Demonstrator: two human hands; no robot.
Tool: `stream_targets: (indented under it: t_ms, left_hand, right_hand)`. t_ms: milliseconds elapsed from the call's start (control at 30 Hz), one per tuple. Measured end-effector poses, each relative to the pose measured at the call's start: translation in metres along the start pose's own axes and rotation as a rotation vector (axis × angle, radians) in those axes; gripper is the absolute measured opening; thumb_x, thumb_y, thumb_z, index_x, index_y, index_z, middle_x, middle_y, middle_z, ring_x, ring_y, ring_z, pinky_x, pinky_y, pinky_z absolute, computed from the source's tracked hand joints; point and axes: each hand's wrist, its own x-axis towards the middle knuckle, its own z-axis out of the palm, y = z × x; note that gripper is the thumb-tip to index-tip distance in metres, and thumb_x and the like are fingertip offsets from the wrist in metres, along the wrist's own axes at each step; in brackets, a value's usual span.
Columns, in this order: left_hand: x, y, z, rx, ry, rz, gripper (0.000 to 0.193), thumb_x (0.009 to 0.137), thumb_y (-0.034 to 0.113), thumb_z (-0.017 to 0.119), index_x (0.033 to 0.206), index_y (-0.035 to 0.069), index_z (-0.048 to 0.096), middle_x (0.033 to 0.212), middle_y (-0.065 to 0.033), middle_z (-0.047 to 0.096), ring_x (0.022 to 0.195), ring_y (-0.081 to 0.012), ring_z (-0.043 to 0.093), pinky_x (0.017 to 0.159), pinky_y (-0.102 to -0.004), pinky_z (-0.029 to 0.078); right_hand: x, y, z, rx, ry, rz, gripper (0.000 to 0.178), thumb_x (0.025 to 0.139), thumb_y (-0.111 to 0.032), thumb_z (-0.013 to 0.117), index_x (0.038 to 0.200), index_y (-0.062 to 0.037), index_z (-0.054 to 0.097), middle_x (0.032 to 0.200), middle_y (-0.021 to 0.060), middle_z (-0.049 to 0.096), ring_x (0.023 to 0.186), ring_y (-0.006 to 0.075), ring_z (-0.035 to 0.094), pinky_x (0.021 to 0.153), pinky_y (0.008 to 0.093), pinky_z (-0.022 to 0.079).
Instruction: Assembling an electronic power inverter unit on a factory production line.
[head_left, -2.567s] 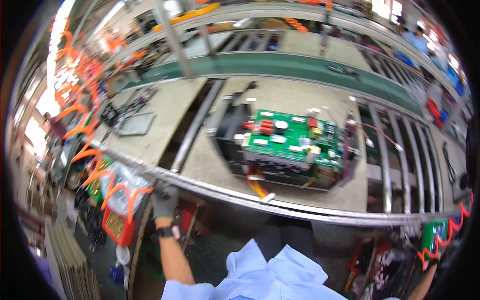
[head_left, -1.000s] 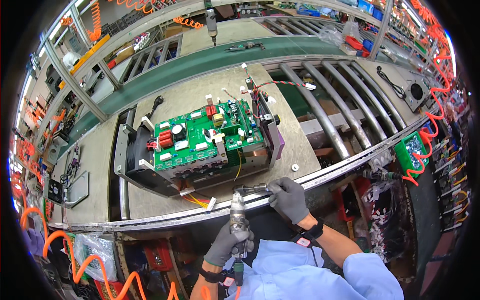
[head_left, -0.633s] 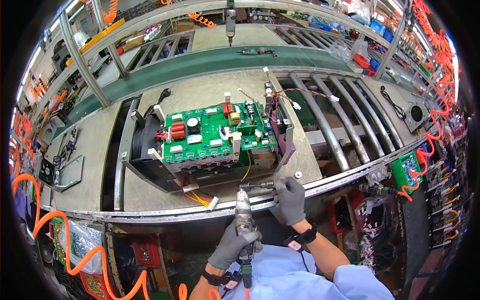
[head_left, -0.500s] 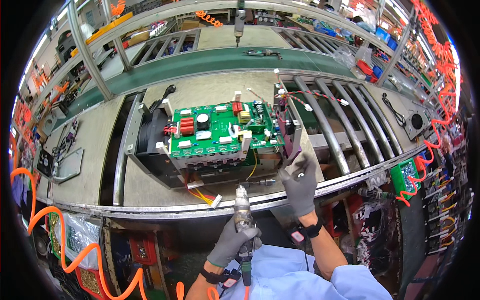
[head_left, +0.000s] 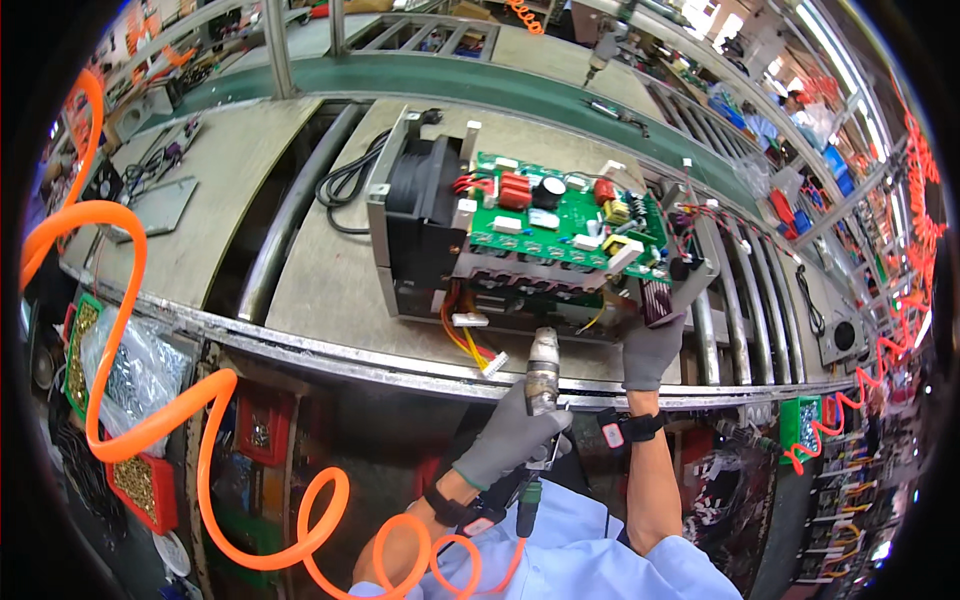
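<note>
Right gloved hand (head_left: 652,350): away from the driver's bit, now up against the right end of the open electronic unit (head_left: 562,230), thumb and finger apart beside a purple ribbed part (head_left: 657,303); clamped or merely touching, impossible to tell; apparently steadying, with driving left to one hand

Left gloved hand (head_left: 515,437): fingers wrapped tight round the power driver (head_left: 543,375), nose pointing toward the unit's lower front

Unit: upright on the beige board (head_left: 300,290), wire bundle (head_left: 470,345) at front

Lettering: wrist tags (head_left: 613,435), circuit print, all too small to read
</note>
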Motion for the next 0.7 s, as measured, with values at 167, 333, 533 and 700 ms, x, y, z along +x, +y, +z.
stream_targets:
  t_ms: [167,333,533,700]
  left_hand:
    - [0.01,-0.003,0.006,-0.028,0.011,0.059,0.042,0.091,0.015,0.073,0.12,0.002,0.046,0.093,-0.0071,0.064,0.07,-0.0165,0.073,0.053,-0.0271,0.055]
    - [0.032,-0.016,0.011,0.067,0.044,0.073,0.041,0.091,0.013,0.071,0.121,0.002,0.045,0.096,-0.0074,0.061,0.071,-0.0171,0.074,0.053,-0.0287,0.054]
    - [0.054,-0.027,0.017,0.199,0.103,0.074,0.045,0.089,0.018,0.075,0.121,0.001,0.047,0.097,-0.0085,0.062,0.073,-0.0186,0.072,0.058,-0.0314,0.056]
    - [0.055,-0.019,0.02,0.178,0.081,0.045,0.041,0.092,0.016,0.073,0.121,0.002,0.047,0.095,-0.0066,0.062,0.072,-0.0178,0.074,0.054,-0.0287,0.055]
  right_hand:
    - [0.001,-0.003,0.007,-0.119,0.126,-0.12,0.041,0.078,-0.011,0.085,0.108,-0.0013,0.059,0.088,0.0124,0.072,0.079,0.024,0.071,0.072,0.0385,0.055]
    - [0.004,-0.002,0.0,-0.126,0.053,-0.083,0.053,0.08,-0.02,0.088,0.124,-0.0013,0.064,0.105,0.0123,0.076,0.094,0.024,0.074,0.083,0.0383,0.056]
    - [0.005,0.009,0.0,-0.128,0.053,-0.028,0.049,0.081,-0.015,0.088,0.122,-0.0005,0.065,0.107,0.0125,0.075,0.094,0.0206,0.072,0.085,0.0362,0.055]
    - [0.005,0.01,-0.001,-0.011,0.011,-0.029,0.052,0.08,-0.016,0.09,0.121,0.0005,0.064,0.104,0.0119,0.074,0.092,0.0203,0.07,0.083,0.0364,0.055]
